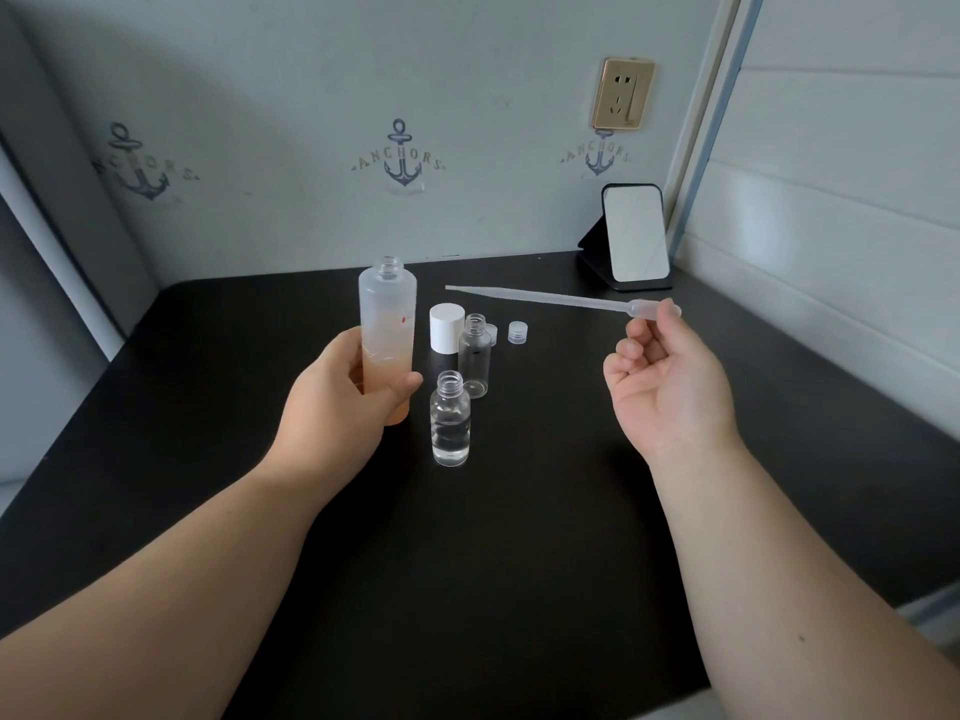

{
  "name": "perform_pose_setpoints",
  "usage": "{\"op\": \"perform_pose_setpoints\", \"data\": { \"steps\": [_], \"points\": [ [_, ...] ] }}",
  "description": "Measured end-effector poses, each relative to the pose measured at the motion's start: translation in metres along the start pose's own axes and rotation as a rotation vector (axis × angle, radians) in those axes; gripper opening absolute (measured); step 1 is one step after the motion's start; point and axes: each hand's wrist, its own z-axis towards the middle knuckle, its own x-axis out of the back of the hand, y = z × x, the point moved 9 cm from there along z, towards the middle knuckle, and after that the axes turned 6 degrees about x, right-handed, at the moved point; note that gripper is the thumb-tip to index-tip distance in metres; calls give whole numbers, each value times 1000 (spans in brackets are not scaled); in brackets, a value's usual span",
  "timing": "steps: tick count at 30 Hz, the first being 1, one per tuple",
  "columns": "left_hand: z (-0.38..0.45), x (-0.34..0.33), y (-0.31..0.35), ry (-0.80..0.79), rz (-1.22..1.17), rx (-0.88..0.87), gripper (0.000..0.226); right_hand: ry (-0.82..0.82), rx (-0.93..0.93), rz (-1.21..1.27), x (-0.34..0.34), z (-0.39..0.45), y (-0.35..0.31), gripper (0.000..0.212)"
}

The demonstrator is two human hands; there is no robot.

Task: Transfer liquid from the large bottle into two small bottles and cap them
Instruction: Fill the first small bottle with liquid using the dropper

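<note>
Left of centre in the frame, the left hand (pixel 340 392) wraps its fingers and thumb around the lower part of the big frosted bottle (pixel 388 324), open-topped and upright. At right of centre, the right hand (pixel 670 376) pinches the bulb of a clear dropper (pixel 550 298) between thumb and forefinger, its tip pointing left toward the big bottle. On the black table (pixel 519 537) stand 2 small open bottles, the nearer (pixel 450 419) holding clear liquid, the farther (pixel 474 356) seemingly empty. A white cap (pixel 447 327) and 2 small caps (pixel 517 332) sit behind them.
</note>
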Motion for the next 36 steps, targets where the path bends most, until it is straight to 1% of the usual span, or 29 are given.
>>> {"op": "perform_pose_setpoints", "data": {
  "steps": [3,10,15,22,27,31,36],
  "points": [
    [-5,2,9,-8,12,-43,36,-12,3,22,-3,-2,-1,32],
    [-11,0,22,-24,75,-123,53,-31,6,17,-5,-1,-1,28],
    [-10,2,21,9,92,-148,50,-22,33,-31,-2,0,-3,28],
    [-7,7,20,84,190,-185,45,58,65,-83,5,0,-6,24],
    [-5,9,16,106,236,-179,45,93,92,-101,9,1,-9,23],
    [-5,7,15,102,290,-188,50,67,87,-128,8,1,-9,18],
    [-6,2,16,91,312,-221,53,-61,92,-191,-5,-1,-7,23]
  ]
}}
